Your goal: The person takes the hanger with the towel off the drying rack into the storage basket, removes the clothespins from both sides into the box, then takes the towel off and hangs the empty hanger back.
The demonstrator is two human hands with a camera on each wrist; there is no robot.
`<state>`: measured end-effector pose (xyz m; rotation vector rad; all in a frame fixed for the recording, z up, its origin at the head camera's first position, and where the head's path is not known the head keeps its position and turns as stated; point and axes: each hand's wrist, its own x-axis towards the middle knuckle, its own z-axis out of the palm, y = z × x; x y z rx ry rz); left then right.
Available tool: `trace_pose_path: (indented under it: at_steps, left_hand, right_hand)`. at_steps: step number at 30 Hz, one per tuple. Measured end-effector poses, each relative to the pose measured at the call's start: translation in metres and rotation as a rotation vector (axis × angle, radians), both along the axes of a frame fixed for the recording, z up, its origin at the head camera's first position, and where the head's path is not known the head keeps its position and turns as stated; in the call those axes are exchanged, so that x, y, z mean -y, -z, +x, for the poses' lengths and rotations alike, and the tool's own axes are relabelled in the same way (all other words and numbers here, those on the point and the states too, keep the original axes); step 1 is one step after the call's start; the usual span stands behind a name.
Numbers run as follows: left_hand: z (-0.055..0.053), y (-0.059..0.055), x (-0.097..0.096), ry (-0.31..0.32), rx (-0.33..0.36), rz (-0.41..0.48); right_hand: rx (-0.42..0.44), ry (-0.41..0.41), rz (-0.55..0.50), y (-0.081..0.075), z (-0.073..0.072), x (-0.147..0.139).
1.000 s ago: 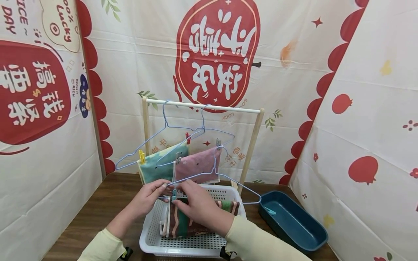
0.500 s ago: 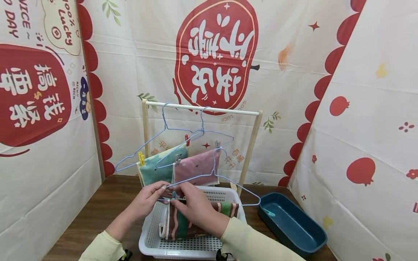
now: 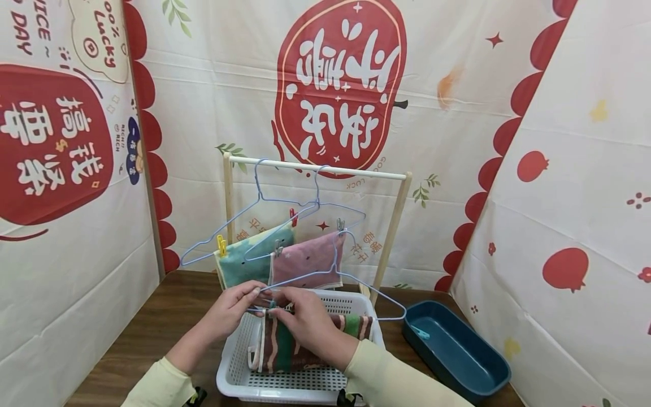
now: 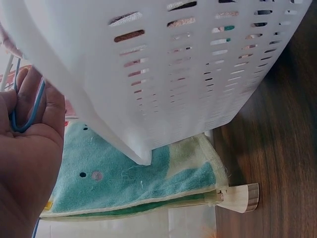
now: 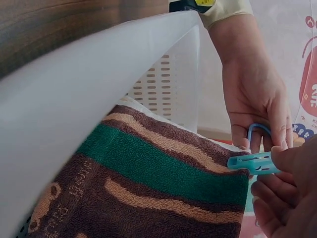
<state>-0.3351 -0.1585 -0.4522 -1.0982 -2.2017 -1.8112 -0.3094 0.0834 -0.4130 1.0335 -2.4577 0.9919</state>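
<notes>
My left hand (image 3: pixel 231 310) holds the left end of a blue wire hanger (image 3: pixel 391 319) above the white basket; in the left wrist view the rounded wire end (image 4: pixel 35 111) lies across its fingers. A brown towel (image 3: pixel 274 347) with green and tan stripes hangs along the hanger's lower wire, partly down in the basket (image 3: pixel 231 390). My right hand (image 3: pixel 315 325) pinches a teal clothespin (image 5: pixel 253 162) between thumb and fingers. In the right wrist view the clothespin sits on the towel's top corner, beside the wire end.
Behind the basket stands a rack (image 3: pixel 402 209) with two blue hangers on its bar. They carry a teal towel (image 3: pixel 246 263) and a pink towel (image 3: pixel 307 257), clipped with clothespins. At right, a dark blue tray (image 3: pixel 488 367) contains a light blue clothespin (image 3: pixel 420 333).
Both hands stay in almost the same place. The right thumb and fingers shift slightly around the teal clothespin at the towel's corner. Hanger and basket look unchanged.
</notes>
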Motion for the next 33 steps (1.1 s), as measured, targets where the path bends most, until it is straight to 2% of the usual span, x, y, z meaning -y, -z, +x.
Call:
trace_pose_path:
  at_steps: [11,18,25,33]
  left_hand:
    - [0.001,-0.001,0.000,-0.019,-0.007,-0.007]
    - [0.003,-0.002,0.003,-0.028,-0.001,-0.022]
    - [0.004,-0.002,0.003,-0.015,-0.005,-0.012]
    - [0.004,-0.003,0.003,-0.011,0.003,-0.017]
  right_hand:
    - [-0.096,0.023,-0.007,0.000,0.004,-0.001]
    - [-0.098,0.027,-0.041,0.000,0.007,-0.003]
    - [-0.124,-0.029,-0.079,-0.004,0.011,-0.009]
    - [-0.108,-0.093,-0.096,-0.009,0.018,-0.024]
